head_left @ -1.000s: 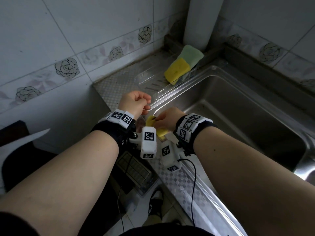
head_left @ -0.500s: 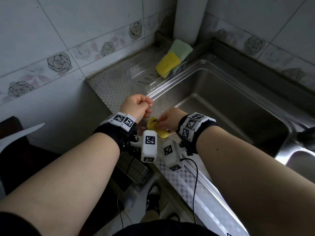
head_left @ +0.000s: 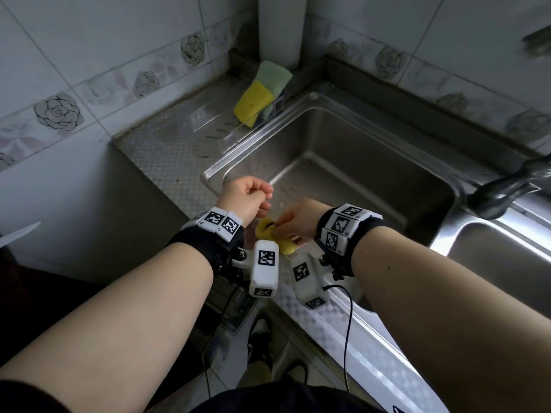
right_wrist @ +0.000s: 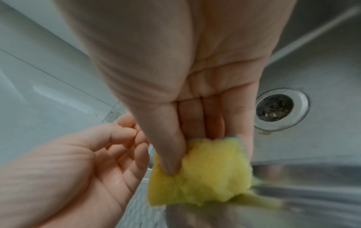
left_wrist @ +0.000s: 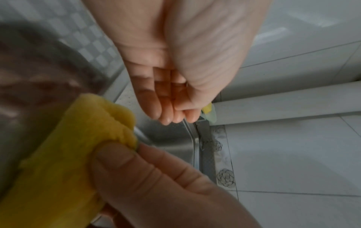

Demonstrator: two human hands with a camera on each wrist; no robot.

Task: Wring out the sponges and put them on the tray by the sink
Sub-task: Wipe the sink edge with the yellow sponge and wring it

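My right hand [head_left: 281, 231] pinches a squashed yellow sponge [head_left: 277, 238] over the near left corner of the steel sink [head_left: 357, 162]. In the right wrist view the thumb and fingers of the right hand [right_wrist: 197, 154] clamp the sponge [right_wrist: 207, 179] at its top edge. My left hand [head_left: 264, 199] hovers just left of it with loosely curled fingers, holding nothing; the left wrist view shows the left hand [left_wrist: 171, 118] empty. A second yellow-and-green sponge [head_left: 259, 96] leans in the far end of the clear plastic tray [head_left: 208, 126] on the counter left of the sink.
The sink drain [right_wrist: 275, 108] lies below my right hand. A dark faucet [head_left: 507, 189] sits at the right between this basin and a second basin [head_left: 507, 263]. A white pipe [head_left: 280, 31] stands in the tiled corner behind the tray.
The head view has shifted to show more of the sink. Both hands stay close together; the right keeps its hold on the sponge and the left stays off it.
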